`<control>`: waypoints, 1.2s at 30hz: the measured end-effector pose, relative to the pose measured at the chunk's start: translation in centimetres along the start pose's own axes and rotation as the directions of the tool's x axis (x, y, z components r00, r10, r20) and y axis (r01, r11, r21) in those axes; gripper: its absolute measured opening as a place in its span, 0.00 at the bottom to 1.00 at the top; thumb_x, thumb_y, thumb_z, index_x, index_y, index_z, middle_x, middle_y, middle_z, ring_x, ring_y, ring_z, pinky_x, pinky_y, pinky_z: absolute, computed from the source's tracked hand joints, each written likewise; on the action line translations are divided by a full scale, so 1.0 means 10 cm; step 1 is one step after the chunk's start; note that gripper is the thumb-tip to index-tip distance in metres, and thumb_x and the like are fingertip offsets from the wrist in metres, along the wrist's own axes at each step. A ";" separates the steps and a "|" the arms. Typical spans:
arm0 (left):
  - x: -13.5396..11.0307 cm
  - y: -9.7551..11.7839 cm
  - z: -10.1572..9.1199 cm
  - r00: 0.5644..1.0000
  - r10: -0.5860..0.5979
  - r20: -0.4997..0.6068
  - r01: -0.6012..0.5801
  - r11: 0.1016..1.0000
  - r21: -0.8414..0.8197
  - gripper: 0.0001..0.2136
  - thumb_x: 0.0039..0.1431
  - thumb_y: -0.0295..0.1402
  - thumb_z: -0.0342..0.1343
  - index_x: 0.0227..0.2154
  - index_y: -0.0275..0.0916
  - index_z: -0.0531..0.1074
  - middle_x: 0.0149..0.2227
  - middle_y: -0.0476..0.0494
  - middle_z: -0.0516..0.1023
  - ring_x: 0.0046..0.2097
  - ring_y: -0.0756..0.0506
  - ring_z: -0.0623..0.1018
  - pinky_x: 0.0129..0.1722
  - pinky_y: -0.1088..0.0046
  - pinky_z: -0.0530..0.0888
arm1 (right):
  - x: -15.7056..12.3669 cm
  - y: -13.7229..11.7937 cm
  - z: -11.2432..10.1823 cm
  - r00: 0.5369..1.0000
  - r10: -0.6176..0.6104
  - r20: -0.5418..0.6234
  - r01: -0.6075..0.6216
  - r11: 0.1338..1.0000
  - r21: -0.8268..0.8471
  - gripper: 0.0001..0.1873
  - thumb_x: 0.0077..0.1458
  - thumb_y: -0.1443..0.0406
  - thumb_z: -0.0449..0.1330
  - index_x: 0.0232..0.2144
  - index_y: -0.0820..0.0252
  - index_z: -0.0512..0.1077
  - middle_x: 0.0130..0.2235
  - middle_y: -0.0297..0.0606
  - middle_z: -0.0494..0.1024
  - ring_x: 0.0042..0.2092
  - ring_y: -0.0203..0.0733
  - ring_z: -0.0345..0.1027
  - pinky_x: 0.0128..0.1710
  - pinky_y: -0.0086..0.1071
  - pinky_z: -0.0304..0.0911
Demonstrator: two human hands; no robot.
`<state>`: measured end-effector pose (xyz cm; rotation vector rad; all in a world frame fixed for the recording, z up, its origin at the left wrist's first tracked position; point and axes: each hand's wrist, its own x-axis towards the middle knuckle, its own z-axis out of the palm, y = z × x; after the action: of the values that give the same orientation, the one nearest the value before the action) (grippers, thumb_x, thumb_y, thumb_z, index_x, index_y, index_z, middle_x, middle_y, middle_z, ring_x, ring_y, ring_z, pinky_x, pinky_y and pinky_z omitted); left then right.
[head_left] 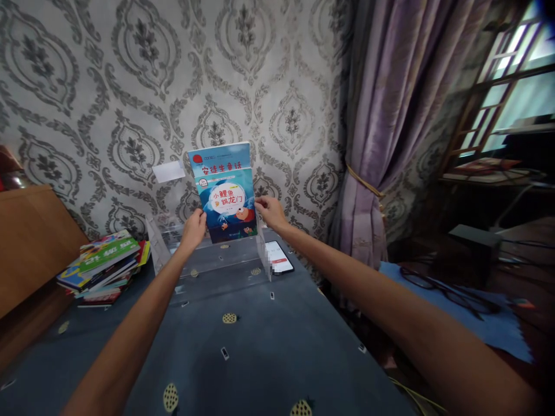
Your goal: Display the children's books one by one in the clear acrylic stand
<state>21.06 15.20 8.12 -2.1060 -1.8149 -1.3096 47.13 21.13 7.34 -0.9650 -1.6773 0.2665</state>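
A blue picture book (229,222) with a carp on its cover stands upright before me. Behind it, a taller blue storybook (221,159) with red title characters shows its top part. My left hand (194,229) is closed on the left edge of the front book. At its right edge, my right hand (271,212) pinches the cover's side with thumb and fingers. Both books are over a clear plastic book rack (217,260), in its back part; whether their lower edges rest on it I cannot tell.
On the left lies a pile of books (108,260) beside a wooden panel (39,242). A phone (278,258) rests just right of the rack on the dark patterned tablecloth (260,358). Glasses (451,289) lie on a blue cloth at right. A purple curtain (385,104) hangs behind.
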 end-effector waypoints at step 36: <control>-0.19 0.04 -0.08 0.999 -0.018 -0.034 0.017 0.999 -0.037 0.11 0.69 0.36 0.45 0.43 0.37 0.70 0.40 0.39 0.80 0.44 0.41 0.79 0.48 0.64 0.71 | -0.23 0.05 0.01 0.997 0.079 -0.020 -0.074 0.981 0.177 0.18 0.50 0.58 0.59 0.38 0.65 0.78 0.34 0.45 0.81 0.34 0.46 0.73 0.32 0.37 0.70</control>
<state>21.07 13.15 7.66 -2.0767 -1.8144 -1.3841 47.35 19.86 5.33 -0.8973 -1.5651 0.4445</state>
